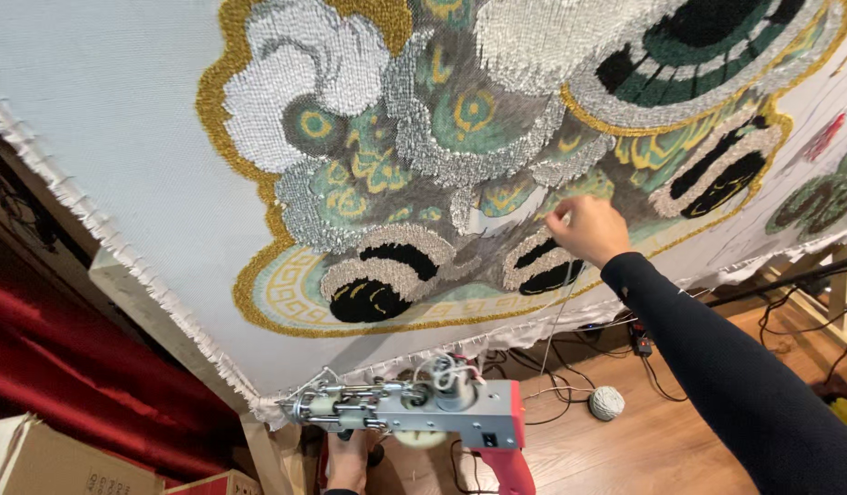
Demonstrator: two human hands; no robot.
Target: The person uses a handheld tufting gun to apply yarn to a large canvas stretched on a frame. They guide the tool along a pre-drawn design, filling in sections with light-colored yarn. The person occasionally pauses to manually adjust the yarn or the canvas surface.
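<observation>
A large white tufting cloth [111, 119] stretched on a frame fills the view, with a tufted pattern [460, 165] in gold, white, grey, teal and black. My right hand [588, 229], in a black sleeve, reaches up to the tufted area and pinches at the yarn near a black-and-white patch [542, 266]. My left hand [350, 463] is low in the view and grips the handle under a grey and red tufting gun [423, 412], which points left below the cloth's lower edge. White yarn runs through the gun's top.
A ball of white yarn [607, 401] lies on the wooden floor [662, 440] among black cables [570, 367]. Red fabric [66, 367] and cardboard boxes [47, 458] sit at lower left. A wooden frame post [841, 284] stands at right.
</observation>
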